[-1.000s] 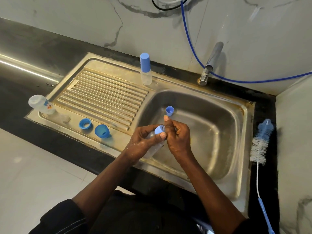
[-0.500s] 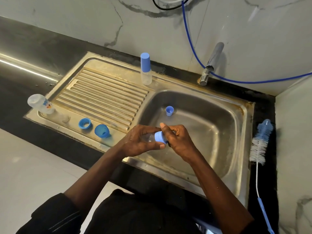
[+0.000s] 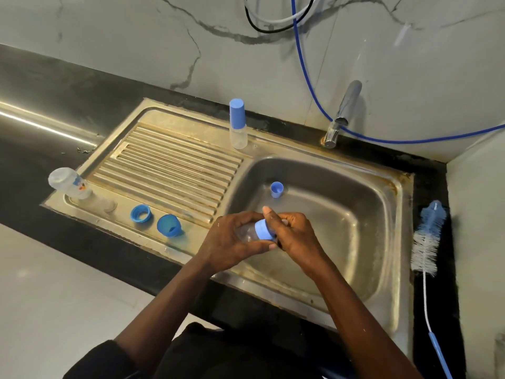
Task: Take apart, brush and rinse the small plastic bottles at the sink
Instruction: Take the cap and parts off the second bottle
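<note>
We find the small clear bottle (image 3: pixel 246 231) held roughly level over the near-left edge of the sink basin (image 3: pixel 363 220). The left grip (image 3: pixel 229 243) is wrapped round the bottle's body. The right grip (image 3: pixel 297 237) is clenched on the blue collar (image 3: pixel 263 228) at its neck. We judge the bottle light, thin-walled and probably slippery when wet, so a hard squeeze may buckle it. It is best held by the body while the collar is twisted at its rim. A loose blue cap (image 3: pixel 276 189) stands inside the basin, beyond both grips. The brush (image 3: pixel 427 242) lies right of the basin.
</note>
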